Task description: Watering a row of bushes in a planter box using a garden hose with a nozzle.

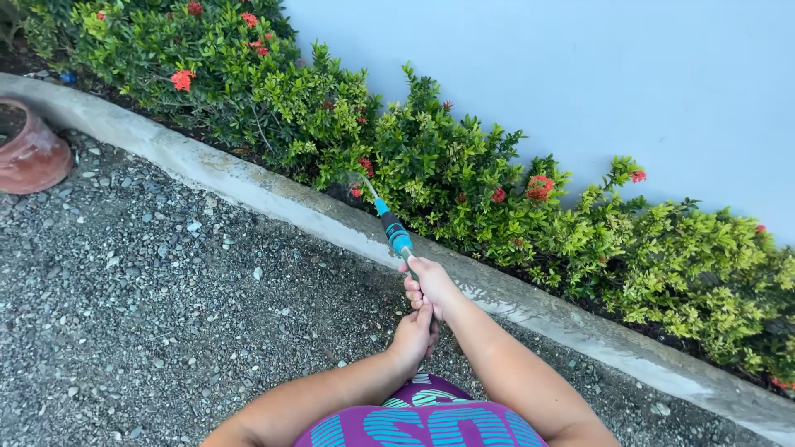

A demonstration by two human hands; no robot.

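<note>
The slim hose nozzle with a turquoise and black plastic connector [395, 233] is pointing up and away from the person, its tip reaching toward the hedge, and a thin spray seems to be leaving it, though that is faint. The right hand [431, 285] is wrapping around the rear of the nozzle, fingers pressed closed on it. The left hand [414, 335] is sitting just behind and below, curled around what is probably the hose; the hose itself is hidden, so the hold there cannot be confirmed. The nozzle is hanging over the wet grey concrete curb [273, 197], which is separating the loose grey gravel ground [141, 306] from the green shrub row with red flower clusters [447, 170] along a pale blue wall [580, 74]. A round terracotta pot [29, 153] is standing well apart at the left. Judgement: keeping both hands steady and the tip aimed low into the foliage should be wetting roots, not the wall.
</note>
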